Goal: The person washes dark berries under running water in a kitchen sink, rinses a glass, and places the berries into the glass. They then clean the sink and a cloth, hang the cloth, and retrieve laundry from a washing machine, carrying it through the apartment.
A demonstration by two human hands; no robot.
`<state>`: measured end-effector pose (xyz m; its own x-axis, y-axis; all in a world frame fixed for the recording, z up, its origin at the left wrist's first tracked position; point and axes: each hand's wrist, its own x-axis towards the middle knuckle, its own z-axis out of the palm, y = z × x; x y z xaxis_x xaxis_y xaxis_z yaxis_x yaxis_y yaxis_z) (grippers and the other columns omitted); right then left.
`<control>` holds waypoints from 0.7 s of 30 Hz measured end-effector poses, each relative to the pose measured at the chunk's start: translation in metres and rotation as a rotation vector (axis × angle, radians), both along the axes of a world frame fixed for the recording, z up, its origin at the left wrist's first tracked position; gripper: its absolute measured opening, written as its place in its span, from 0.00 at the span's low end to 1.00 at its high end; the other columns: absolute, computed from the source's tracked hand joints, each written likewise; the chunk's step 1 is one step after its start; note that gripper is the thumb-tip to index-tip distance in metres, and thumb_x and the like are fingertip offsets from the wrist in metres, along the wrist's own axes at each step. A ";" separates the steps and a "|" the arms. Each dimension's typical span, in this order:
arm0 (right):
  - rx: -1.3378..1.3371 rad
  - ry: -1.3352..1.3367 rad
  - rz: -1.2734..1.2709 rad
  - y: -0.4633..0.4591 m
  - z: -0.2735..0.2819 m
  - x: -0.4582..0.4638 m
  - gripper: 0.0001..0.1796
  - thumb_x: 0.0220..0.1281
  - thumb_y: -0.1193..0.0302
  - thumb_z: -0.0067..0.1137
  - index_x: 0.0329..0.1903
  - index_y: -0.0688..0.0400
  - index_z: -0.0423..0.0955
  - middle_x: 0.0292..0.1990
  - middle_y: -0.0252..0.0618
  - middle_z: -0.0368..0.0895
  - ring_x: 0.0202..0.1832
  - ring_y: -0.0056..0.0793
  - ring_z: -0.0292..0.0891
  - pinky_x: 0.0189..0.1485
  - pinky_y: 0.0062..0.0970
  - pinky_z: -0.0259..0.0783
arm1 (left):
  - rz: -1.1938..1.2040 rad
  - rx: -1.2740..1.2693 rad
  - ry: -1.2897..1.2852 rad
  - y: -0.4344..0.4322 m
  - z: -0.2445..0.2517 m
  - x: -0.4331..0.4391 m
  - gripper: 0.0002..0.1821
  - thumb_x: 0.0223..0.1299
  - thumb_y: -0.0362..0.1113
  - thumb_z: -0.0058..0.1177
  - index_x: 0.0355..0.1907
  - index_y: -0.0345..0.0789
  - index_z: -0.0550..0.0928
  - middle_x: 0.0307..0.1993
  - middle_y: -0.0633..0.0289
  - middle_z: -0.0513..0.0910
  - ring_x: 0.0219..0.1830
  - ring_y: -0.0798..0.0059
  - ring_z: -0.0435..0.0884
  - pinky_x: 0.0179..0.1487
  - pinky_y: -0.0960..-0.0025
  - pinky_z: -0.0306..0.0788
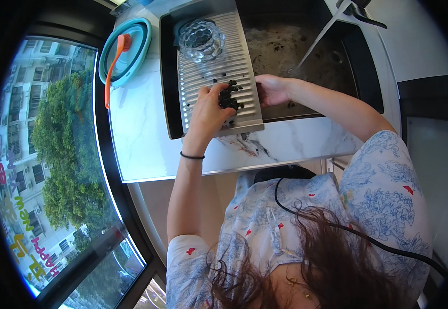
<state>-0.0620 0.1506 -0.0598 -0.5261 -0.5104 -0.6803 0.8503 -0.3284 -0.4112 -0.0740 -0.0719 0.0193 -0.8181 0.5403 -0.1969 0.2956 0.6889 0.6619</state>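
Observation:
My left hand (208, 106) is on a ribbed metal drainboard (243, 50), fingers and thumb spread around the left side of a pile of small black pebbles (229, 98). A few loose pebbles lie apart from the pile on the ribs. At the drainboard's right edge, over the sink (345, 63), is my right hand (273, 90), palm turned toward the pile. Its fingers are partly hidden by that edge. A faceted clear glass bowl (201, 41) stands farther back on the drainboard.
Water (318, 38) runs from a black tap (357, 9) into the sink, where dark bits lie on the bottom. Left of the drainboard, a teal collapsible basin (143, 63) bears an orange brush (115, 63). A marbled countertop (142, 146) borders a window (65, 154). A black cable (347, 228) crosses my shirt.

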 end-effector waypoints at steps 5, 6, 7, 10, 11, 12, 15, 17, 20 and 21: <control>-0.150 -0.052 -0.113 -0.004 -0.011 0.003 0.19 0.72 0.60 0.42 0.58 0.52 0.72 0.51 0.36 0.80 0.56 0.30 0.74 0.59 0.35 0.71 | -0.055 0.003 -0.038 0.020 -0.002 -0.003 0.25 0.41 0.22 0.64 0.49 0.33 0.79 0.45 0.50 0.77 0.42 0.57 0.81 0.48 0.63 0.76; -0.163 -0.057 -0.139 -0.005 -0.013 0.005 0.17 0.71 0.61 0.43 0.56 0.53 0.73 0.49 0.36 0.80 0.54 0.30 0.75 0.57 0.34 0.72 | -0.077 0.031 0.004 0.024 -0.004 -0.004 0.25 0.41 0.23 0.65 0.49 0.34 0.79 0.43 0.51 0.78 0.40 0.60 0.81 0.45 0.65 0.77; -0.159 -0.070 -0.181 -0.007 -0.014 0.008 0.16 0.71 0.62 0.43 0.53 0.53 0.75 0.47 0.35 0.81 0.52 0.29 0.75 0.55 0.33 0.73 | -0.095 0.035 0.032 0.030 -0.007 -0.005 0.25 0.41 0.23 0.65 0.48 0.34 0.79 0.42 0.53 0.79 0.37 0.63 0.81 0.42 0.67 0.77; -0.146 -0.098 -0.341 -0.011 -0.016 0.017 0.11 0.68 0.65 0.45 0.43 0.54 0.77 0.41 0.34 0.80 0.44 0.28 0.76 0.47 0.30 0.73 | -0.163 0.091 0.107 0.057 -0.020 0.003 0.19 0.41 0.24 0.62 0.43 0.31 0.81 0.41 0.49 0.80 0.43 0.55 0.80 0.48 0.63 0.75; -0.103 -0.133 -0.400 -0.012 -0.015 0.020 0.10 0.67 0.66 0.46 0.39 0.54 0.77 0.38 0.34 0.80 0.42 0.28 0.75 0.44 0.29 0.73 | -0.193 0.105 0.110 0.066 -0.023 0.007 0.18 0.42 0.24 0.62 0.42 0.31 0.81 0.41 0.48 0.80 0.44 0.53 0.80 0.49 0.62 0.75; -0.185 -0.170 -0.471 -0.012 -0.014 0.023 0.07 0.64 0.67 0.49 0.32 0.52 0.75 0.35 0.33 0.77 0.38 0.27 0.73 0.41 0.29 0.72 | -0.139 0.095 0.115 0.074 -0.025 0.013 0.16 0.43 0.24 0.60 0.40 0.31 0.82 0.40 0.48 0.80 0.46 0.51 0.79 0.52 0.61 0.73; -0.151 -0.172 -0.468 -0.010 -0.010 0.026 0.06 0.64 0.68 0.49 0.37 0.53 0.75 0.36 0.34 0.77 0.40 0.28 0.74 0.42 0.30 0.72 | -0.091 0.059 0.137 0.083 -0.023 0.025 0.17 0.43 0.24 0.60 0.41 0.30 0.82 0.40 0.48 0.80 0.45 0.52 0.79 0.50 0.60 0.74; -0.113 -0.219 -0.459 -0.007 -0.010 0.025 0.07 0.65 0.68 0.48 0.40 0.54 0.74 0.38 0.35 0.77 0.41 0.29 0.75 0.42 0.30 0.73 | -0.031 0.169 0.140 0.070 -0.016 0.020 0.18 0.46 0.20 0.55 0.44 0.30 0.81 0.43 0.51 0.80 0.46 0.53 0.80 0.51 0.60 0.74; -0.112 -0.226 -0.408 -0.003 -0.014 0.020 0.08 0.67 0.67 0.48 0.44 0.55 0.72 0.41 0.37 0.78 0.42 0.31 0.75 0.42 0.31 0.75 | 0.121 0.160 0.342 0.034 -0.008 -0.005 0.21 0.50 0.15 0.47 0.49 0.28 0.78 0.50 0.49 0.78 0.54 0.53 0.77 0.58 0.58 0.71; -0.147 -0.195 -0.369 -0.002 -0.016 0.018 0.09 0.68 0.66 0.48 0.45 0.56 0.71 0.42 0.38 0.78 0.43 0.32 0.76 0.42 0.31 0.75 | 0.151 0.081 0.475 0.022 -0.007 -0.015 0.21 0.52 0.15 0.44 0.51 0.26 0.77 0.54 0.47 0.77 0.59 0.52 0.75 0.63 0.57 0.69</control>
<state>-0.0444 0.1489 -0.0757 -0.5601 -0.4115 -0.7190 0.7223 -0.6675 -0.1806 -0.0886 -0.0497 0.0119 -0.8774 0.4068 0.2544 0.4782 0.6990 0.5316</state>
